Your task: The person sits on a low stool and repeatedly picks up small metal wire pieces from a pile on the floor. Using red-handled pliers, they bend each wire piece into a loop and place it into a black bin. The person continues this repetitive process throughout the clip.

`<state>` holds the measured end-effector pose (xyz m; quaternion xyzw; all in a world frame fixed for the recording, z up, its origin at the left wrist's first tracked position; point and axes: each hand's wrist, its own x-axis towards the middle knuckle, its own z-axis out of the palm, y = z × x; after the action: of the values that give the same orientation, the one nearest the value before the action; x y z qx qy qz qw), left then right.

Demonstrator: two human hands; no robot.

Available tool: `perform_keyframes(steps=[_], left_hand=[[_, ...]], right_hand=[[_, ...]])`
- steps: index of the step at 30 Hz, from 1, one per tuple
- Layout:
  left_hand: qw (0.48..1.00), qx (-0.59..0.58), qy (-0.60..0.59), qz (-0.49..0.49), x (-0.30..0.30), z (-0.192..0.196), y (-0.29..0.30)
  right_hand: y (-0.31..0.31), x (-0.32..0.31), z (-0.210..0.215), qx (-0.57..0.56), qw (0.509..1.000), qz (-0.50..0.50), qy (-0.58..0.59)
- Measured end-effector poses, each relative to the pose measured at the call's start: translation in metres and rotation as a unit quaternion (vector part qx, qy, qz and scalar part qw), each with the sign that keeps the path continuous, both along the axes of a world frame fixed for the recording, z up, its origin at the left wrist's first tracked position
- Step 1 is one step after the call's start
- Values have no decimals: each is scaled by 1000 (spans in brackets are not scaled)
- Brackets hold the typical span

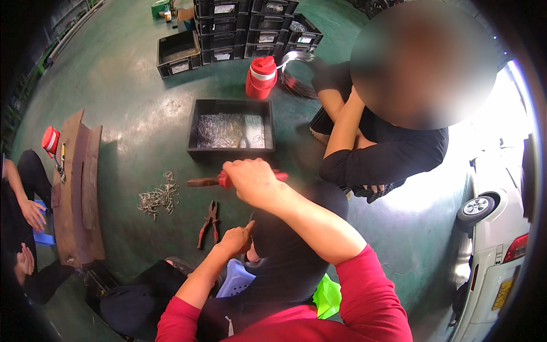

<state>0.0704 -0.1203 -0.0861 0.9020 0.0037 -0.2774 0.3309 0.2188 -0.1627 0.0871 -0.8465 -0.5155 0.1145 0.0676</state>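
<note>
My right hand [249, 178] is closed round the red handles of a pair of pliers [204, 182], whose rusty brown jaws point left, above the floor in front of the black crate. Close to my dark-trousered knee is my left hand [235, 240]; its fingers are mostly curled together, and whatever they may hold is hidden. A second pair of pliers [210, 223], red-handled with its handles apart, lies on the floor left of that hand. Farther left a loose heap of thin bent wire pieces [159, 196] is spread on the green floor.
A black crate [196, 153] holds clear plastic-wrapped contents. Behind it stand a red jug [261, 80], a wire coil [296, 82] and stacked black crates [222, 40]. One person [393, 151] sits at right, another [28, 211] beside a rusty steel beam [77, 194]. A white car [496, 228] is far right.
</note>
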Motion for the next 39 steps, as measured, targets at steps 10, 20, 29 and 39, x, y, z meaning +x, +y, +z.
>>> perform_keyframes(steps=[10,20,29,39], left_hand=[[623,162,-505,575,-26,-37,169],[711,127,-322,612,-71,-113,179],[803,122,-169,557,-54,-170,135],[830,215,-207,472,34,-177,287]], right_hand=[[-16,1,-1,-13,999,-13,-32],[-18,-6,11,1,998,28,-51],[-22,-6,10,-95,995,0,-17],[-19,-7,7,-186,981,40,28]])
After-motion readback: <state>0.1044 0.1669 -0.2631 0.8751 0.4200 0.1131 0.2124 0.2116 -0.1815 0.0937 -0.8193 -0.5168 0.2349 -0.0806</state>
